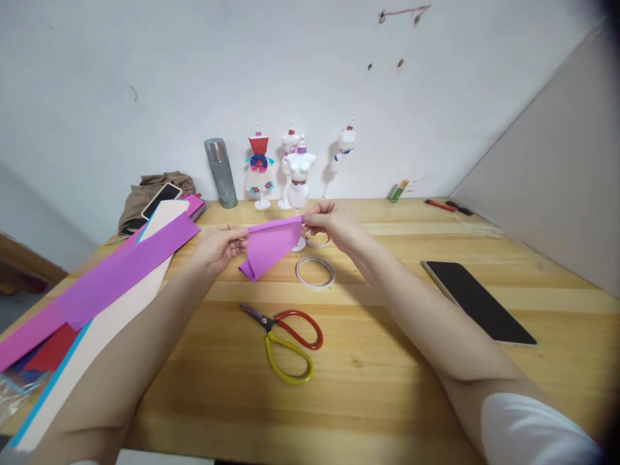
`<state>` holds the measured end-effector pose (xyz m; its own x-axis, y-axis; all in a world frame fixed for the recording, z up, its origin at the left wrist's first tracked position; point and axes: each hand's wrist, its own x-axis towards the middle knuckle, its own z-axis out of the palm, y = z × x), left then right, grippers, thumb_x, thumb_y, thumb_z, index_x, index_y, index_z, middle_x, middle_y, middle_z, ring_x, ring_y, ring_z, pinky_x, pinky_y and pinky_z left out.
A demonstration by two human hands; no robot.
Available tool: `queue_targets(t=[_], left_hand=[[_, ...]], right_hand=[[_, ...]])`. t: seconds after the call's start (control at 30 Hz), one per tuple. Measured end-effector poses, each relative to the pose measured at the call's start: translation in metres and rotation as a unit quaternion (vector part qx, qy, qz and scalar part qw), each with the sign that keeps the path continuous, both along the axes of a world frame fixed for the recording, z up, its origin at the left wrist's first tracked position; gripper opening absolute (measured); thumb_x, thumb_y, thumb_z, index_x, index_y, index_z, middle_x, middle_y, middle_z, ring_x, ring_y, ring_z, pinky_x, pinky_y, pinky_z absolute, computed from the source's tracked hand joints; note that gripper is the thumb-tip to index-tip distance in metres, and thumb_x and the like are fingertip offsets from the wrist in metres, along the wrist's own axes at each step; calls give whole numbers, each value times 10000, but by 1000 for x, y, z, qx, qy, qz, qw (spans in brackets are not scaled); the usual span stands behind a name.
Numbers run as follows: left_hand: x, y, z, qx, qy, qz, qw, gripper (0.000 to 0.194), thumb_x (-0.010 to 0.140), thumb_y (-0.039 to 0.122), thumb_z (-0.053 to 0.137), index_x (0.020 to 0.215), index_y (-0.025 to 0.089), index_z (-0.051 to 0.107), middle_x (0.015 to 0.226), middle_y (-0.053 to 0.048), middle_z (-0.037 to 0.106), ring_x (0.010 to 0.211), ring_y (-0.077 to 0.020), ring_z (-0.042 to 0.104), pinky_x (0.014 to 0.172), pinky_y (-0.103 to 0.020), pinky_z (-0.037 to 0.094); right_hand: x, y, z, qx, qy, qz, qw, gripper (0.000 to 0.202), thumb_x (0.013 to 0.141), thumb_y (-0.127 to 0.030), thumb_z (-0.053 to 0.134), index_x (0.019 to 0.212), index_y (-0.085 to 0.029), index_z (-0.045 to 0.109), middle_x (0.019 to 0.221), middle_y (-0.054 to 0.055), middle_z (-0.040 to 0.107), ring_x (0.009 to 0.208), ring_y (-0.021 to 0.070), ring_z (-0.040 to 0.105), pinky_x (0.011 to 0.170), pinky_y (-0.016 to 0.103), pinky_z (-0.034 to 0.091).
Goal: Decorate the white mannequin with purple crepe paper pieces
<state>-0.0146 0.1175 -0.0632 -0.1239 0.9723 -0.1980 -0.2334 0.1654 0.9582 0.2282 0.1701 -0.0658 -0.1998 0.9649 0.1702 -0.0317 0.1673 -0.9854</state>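
A pinkish-purple sheet (274, 247) is stretched between my hands above the table, its top edge folded and its lower left corner curled. My left hand (221, 247) pinches the left end of that edge. The right end is held between the thumb and fingers of my right hand (328, 223). Just behind the sheet stands a white mini mannequin (300, 169) with a purple neck band and a brown waist band. A ring of narrow tape (315, 272) lies below my right hand, and another ring is partly hidden by it. Scissors (268, 325) with red and yellow handles lie nearer me.
Colored sheets (121, 278) are piled along the left side, near a phone (162, 199) on brown cloth. A grey bottle (221, 174) and a dressed mannequin (259, 161) stand by the wall. A dark tablet (477, 300) lies right; a red marker (440, 205) is behind it.
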Motion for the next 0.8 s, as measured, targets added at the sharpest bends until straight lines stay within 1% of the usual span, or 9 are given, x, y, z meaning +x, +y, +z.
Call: queue_targets(t=[0.13,0.27,0.37,0.47,0.63,0.8], left_hand=[[1,-2,1,25,7,-2,1000,201,721,61,734,605,156,600,596,-3,634,511,-70,571,573,-192,492],[0,-1,0,75,15,2,997,208,640,101,788,601,150,590,569,8,612,531,-80,579,600,-210,489],[-1,0,1,115,47,11,992,207,593,159,821,624,141,617,564,10,619,512,-81,571,575,-214,474],[-1,-1,3,149,85,19,985,223,570,212,837,626,138,635,537,15,617,481,-82,554,540,-214,458],[1,-4,6,174,108,32,978,247,541,250,844,623,145,636,518,21,620,479,-89,564,539,-215,467],[4,-5,5,213,128,49,968,227,555,263,829,645,158,649,517,27,623,471,-94,566,534,-222,477]], right_hand=[[0,0,0,-2,1,-11,1000,104,594,-161,768,561,-193,674,536,26,671,501,125,592,464,234,469],[1,0,2,-6,4,-5,1000,117,604,-164,787,586,-182,673,540,30,668,485,124,577,450,246,475],[2,0,3,-4,10,-12,1000,157,600,-182,820,599,-179,664,547,27,664,494,125,582,442,243,472],[2,-1,5,-2,20,-19,1000,140,593,-176,809,609,-176,669,549,22,666,497,119,585,435,231,458],[2,-2,6,20,28,-25,999,124,597,-178,792,619,-180,670,560,19,668,520,122,606,452,224,448],[1,-2,5,55,22,-34,998,132,631,-183,784,650,-183,653,571,8,658,527,124,616,473,228,452]])
